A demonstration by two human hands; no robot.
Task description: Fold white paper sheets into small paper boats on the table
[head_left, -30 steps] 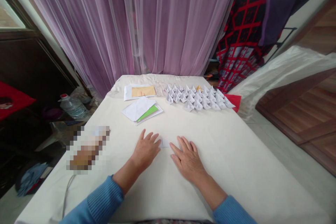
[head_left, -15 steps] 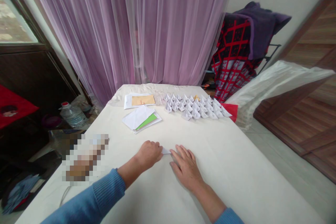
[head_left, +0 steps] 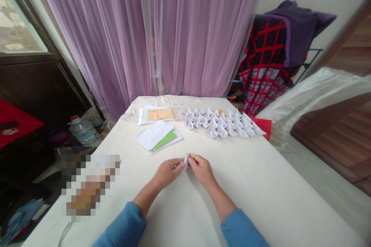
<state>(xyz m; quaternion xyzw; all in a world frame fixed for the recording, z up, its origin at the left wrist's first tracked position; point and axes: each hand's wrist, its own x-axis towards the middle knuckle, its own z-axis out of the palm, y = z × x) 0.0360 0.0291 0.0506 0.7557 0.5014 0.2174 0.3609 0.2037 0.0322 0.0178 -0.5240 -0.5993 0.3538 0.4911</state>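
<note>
A small folded piece of white paper (head_left: 186, 159) stands raised between my hands over the near middle of the table. My left hand (head_left: 169, 171) pinches its left side, and the fingertips of my right hand (head_left: 202, 168) grip its right edge. Parts of the paper are hidden behind my fingers. Beyond my hands, at the back right, several folded white paper boats (head_left: 222, 131) stand in rows, with one yellow paper boat (head_left: 222, 112) in the back row.
White sheets (head_left: 153, 135) with a green sheet (head_left: 165, 140) lie at mid-left; a brown envelope (head_left: 160, 114) rests on white paper behind them. A pixelated object (head_left: 89, 189) with a cord lies on the white-covered table (head_left: 261, 185). A water bottle (head_left: 82, 130) stands left of the table.
My right hand has gone from lying spread on the table to pinching the paper. The paper, flat before, is now lifted and turned upright between both hands. The view has shifted slightly.
</note>
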